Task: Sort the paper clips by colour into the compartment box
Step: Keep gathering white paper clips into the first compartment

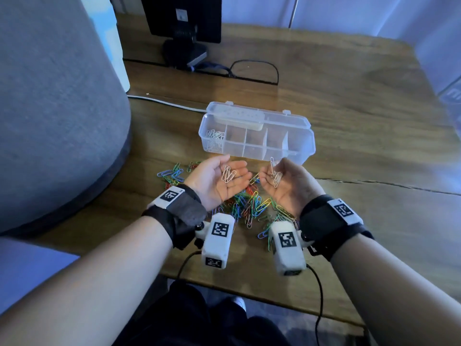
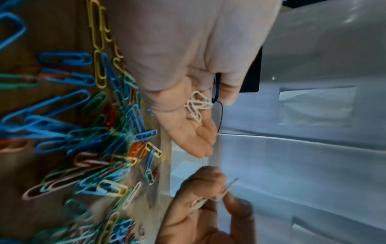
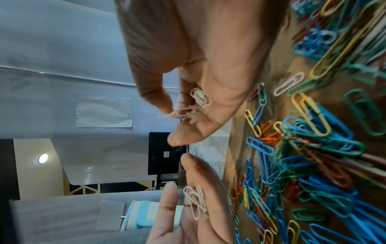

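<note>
A clear compartment box (image 1: 303, 141) stands open on the wooden table, with white paper clips (image 1: 214, 140) in its leftmost compartment. Just in front of it my left hand (image 1: 237, 168) lies palm up with relaxed fingers, and a few white clips (image 1: 229, 174) rest on the palm (image 2: 198, 105). Beside it my right hand (image 1: 273, 171) is cupped palm up, thumb and fingers pinching white clips (image 1: 274, 174) (image 3: 198, 102). Under both hands lies a mixed pile of blue, green, red and yellow clips (image 1: 247, 206), with one loose white clip (image 3: 289, 84) on the table.
A black monitor stand (image 1: 184, 48) and a looped black cable (image 1: 254, 71) sit at the back. A white cable (image 1: 162, 101) runs behind the box. A large grey upholstered seat (image 1: 55, 108) borders the table on the left. Bare wood (image 1: 374, 126) extends to the right.
</note>
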Available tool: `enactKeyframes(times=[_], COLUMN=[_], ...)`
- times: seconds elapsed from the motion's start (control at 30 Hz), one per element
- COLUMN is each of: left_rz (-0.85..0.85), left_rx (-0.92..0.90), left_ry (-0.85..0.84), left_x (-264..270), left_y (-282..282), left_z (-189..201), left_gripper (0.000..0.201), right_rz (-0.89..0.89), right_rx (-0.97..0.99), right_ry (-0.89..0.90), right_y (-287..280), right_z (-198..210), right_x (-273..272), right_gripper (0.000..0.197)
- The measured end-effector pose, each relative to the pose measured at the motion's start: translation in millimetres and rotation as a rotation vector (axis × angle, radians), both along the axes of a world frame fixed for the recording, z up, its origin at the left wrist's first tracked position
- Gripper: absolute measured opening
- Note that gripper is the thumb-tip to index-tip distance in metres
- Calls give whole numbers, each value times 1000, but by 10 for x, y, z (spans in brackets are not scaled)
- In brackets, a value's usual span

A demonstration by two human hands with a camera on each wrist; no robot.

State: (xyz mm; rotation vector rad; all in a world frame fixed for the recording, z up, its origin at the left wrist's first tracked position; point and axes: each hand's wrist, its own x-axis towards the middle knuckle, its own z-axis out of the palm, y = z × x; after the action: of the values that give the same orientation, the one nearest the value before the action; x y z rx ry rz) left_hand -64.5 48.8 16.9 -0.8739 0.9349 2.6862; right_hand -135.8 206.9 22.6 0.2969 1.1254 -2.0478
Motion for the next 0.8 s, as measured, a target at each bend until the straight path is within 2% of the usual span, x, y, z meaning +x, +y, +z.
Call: enactKeyframes(times=[0.1, 0.23, 0.37, 0.47, 0.6, 0.7, 0.8], left_rz=[13, 7, 13, -58, -152, -222, -231], left_rx=[-12, -156, -227, -335, -444, -488, -526], left_ry=[-15, -81, -57, -57, -102, -80, -40], left_x=[-13, -81, -348, -630, -836, -836, -805], left_y=[-270, -663, -966, -1054, -1117, -1186, -1184], left_z=[35, 180, 355, 427, 390, 310, 275], left_gripper=[46, 42, 42, 46, 52, 67, 59], right_rz=[44, 98, 144, 218, 267, 267, 232], right_rx=[137, 348, 488, 520, 544, 572, 559], right_ry=[2, 83, 217, 211, 153, 197, 210], right_y=[-194, -469, -920, -1300, -1614, -1705, -1615], right_z=[53, 222, 400, 455, 417, 360, 387], right_x=[-45, -164, -425, -594, -686, -717, -703], right_gripper=[24, 7, 7, 22, 26, 30, 37])
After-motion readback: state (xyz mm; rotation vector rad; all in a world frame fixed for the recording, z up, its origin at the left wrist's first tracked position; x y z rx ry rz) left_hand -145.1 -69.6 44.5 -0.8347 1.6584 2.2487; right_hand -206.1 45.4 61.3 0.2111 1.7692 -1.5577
